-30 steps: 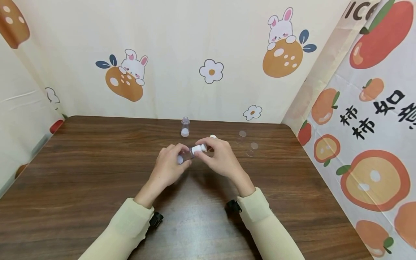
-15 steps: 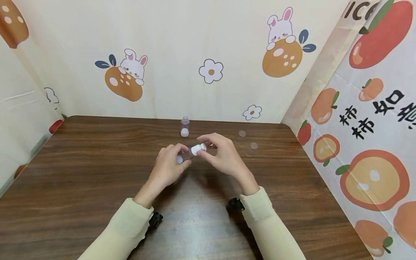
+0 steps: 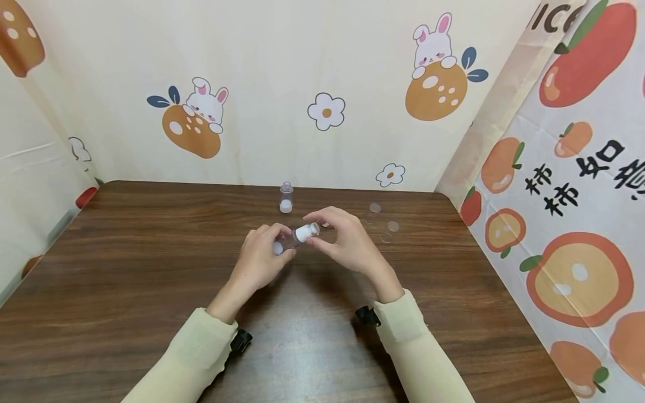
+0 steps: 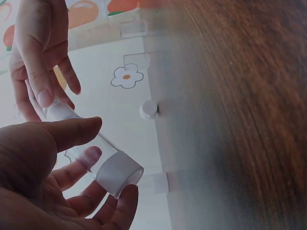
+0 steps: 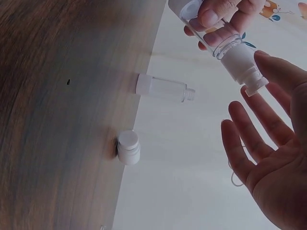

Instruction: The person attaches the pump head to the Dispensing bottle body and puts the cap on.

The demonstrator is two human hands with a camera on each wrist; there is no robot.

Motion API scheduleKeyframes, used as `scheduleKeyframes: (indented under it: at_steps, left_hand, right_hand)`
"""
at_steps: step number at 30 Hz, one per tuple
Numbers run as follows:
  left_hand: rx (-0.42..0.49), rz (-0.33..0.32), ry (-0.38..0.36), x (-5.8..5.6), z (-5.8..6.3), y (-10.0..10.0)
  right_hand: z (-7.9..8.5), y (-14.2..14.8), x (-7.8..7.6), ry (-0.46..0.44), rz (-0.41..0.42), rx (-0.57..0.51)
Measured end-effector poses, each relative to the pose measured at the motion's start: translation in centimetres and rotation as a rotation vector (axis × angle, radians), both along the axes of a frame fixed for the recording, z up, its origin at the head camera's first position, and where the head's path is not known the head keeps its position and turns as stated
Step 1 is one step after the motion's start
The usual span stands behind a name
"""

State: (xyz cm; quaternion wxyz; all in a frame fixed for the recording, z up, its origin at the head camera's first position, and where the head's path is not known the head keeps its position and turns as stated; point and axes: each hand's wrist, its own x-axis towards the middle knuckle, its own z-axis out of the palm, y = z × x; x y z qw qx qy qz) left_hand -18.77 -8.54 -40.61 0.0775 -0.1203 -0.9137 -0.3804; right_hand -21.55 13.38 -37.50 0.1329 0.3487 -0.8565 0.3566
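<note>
My left hand (image 3: 262, 252) grips a clear bottle (image 4: 109, 139) with a white base, tilted up toward the right. A white pump top (image 5: 240, 62) sits on the bottle's neck end. Around this pump top are the thumb and forefinger of my right hand (image 3: 342, 238), the thumb at its collar and the forefinger tip by the nozzle. The other right fingers are spread away in the right wrist view. A second clear bottle (image 3: 286, 198), with a white base and a bare threaded neck, stands upright behind the hands.
A small white pump-like piece (image 5: 128, 147) stands on the wooden table (image 3: 126, 268), mostly hidden behind my right fingers in the head view. Two clear caps (image 3: 374, 211) (image 4: 136, 61) stand to the right. A printed curtain (image 3: 272, 67) hangs along the table's back edge.
My right fingers have loosened and spread around the pump top, and the right wrist has shifted slightly right. My left hand keeps its hold on the bottle almost in place.
</note>
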Motion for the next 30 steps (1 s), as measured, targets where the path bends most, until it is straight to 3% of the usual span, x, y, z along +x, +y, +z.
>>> scheduleKeyframes:
  at_steps: [20, 30]
  left_hand:
    - [0.005, 0.004, -0.004, 0.16, 0.29, -0.08]
    - [-0.001, 0.005, -0.001, 0.1, 0.15, -0.05]
  right_hand:
    - [-0.54, -0.41, -0.05, 0.013, 0.048, 0.002]
    - [-0.61, -0.49, 0.1, 0.003, 0.027, 0.014]
